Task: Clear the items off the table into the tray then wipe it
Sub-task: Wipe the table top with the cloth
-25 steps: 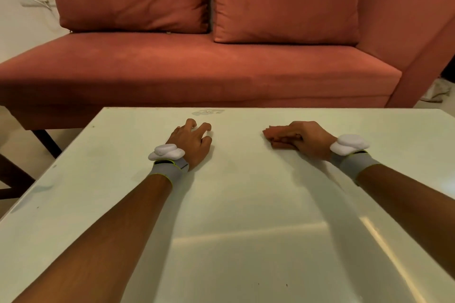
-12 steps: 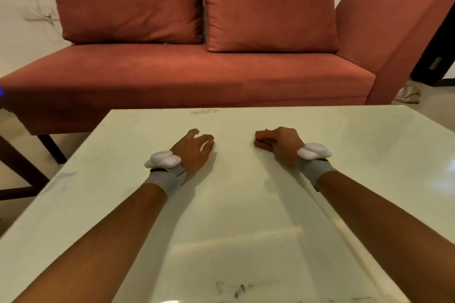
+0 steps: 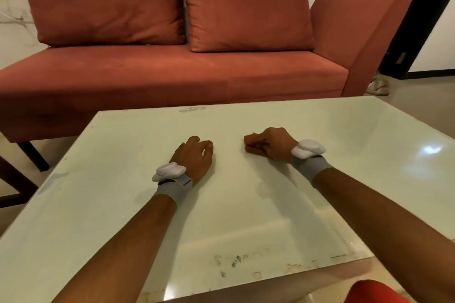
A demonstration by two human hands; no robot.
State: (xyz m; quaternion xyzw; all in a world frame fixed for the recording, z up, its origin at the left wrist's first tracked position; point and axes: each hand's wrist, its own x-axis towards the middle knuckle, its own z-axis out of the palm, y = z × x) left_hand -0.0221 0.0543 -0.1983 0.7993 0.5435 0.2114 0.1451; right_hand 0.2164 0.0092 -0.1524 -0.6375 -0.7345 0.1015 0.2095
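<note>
The right hand (image 3: 277,145) is gripping a reddish-brown cloth (image 3: 251,143), its fingers curling over the wad and pressing it onto the pale, glossy bench (image 3: 246,209) a little beyond the middle. The left hand (image 3: 194,158) is resting on the bench near the cloth but apart from it, fingers loosely bent and holding nothing. A red sofa (image 3: 172,81) is standing just behind the bench, and scuff marks are showing near its front edge.

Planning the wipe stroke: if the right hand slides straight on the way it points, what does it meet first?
Only bare table at first, then probably the left hand; the cloth under the right hand would touch it first.
</note>
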